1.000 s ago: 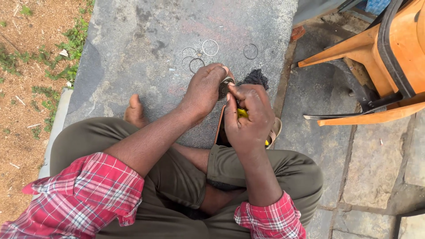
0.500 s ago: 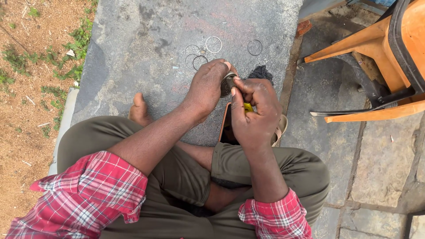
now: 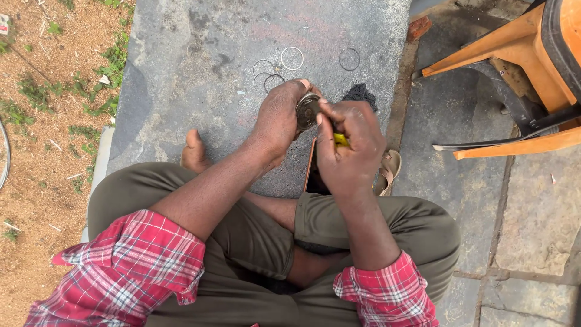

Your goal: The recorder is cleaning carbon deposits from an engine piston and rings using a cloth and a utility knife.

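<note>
I sit cross-legged on a grey stone slab (image 3: 200,54). My left hand (image 3: 278,118) grips a round, grimy metal part (image 3: 307,111), its flat face turned up toward me. My right hand (image 3: 349,148) is closed on a yellow-handled tool (image 3: 341,140), with its fingertips pressed against the right edge of the metal part. Most of the tool is hidden inside the fist. Several thin metal rings (image 3: 292,58) lie on the slab just beyond my hands, and one more ring (image 3: 349,59) lies apart to the right.
A dark rag (image 3: 361,94) lies on the slab behind my right hand. A sandal (image 3: 387,171) sits by my right knee. An orange plastic chair (image 3: 514,79) stands at the right on stone paving. Sandy ground with weeds (image 3: 48,103) borders the slab on the left.
My left hand has tilted the metal part so its flat face shows more. My right hand stays pressed at its edge. The view has shifted slightly.
</note>
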